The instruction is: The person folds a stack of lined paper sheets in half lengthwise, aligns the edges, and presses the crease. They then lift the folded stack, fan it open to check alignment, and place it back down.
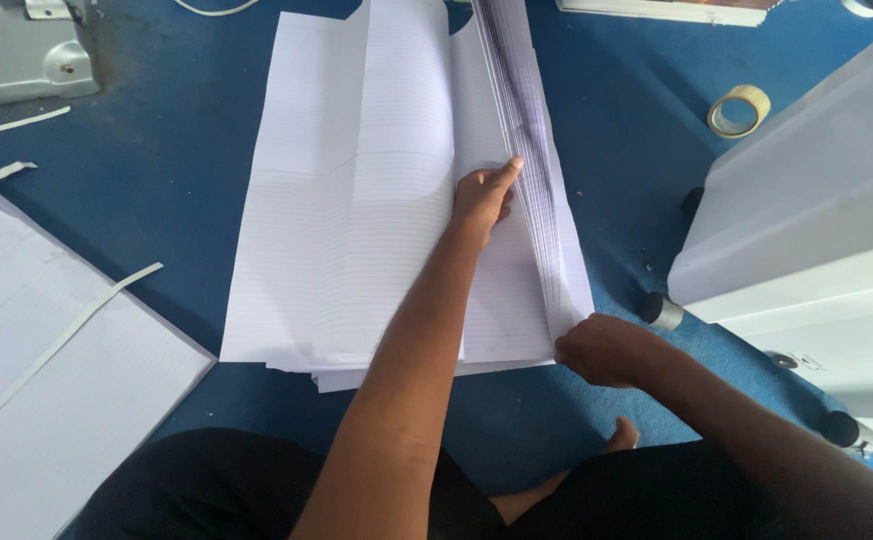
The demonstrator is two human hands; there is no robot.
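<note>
White ruled paper sheets (357,200), large and stacked, lie spread on the blue floor (157,160) in front of the seated person. At the stack's right side a thick block of sheets (537,180) stands raised on edge, fanned like pages being leafed. The left hand (484,195) lies flat on the stack just left of that raised block, fingers together and pointing along it, apparently pressing the flat sheets down so they do not slide. The right hand (602,348) is at the stack's near right corner, closed on the lower edges of the raised sheets, though the exact pinch is hard to see. A roll of clear tape (739,110) lies right of the stack, near a white cabinet (807,220).
</note>
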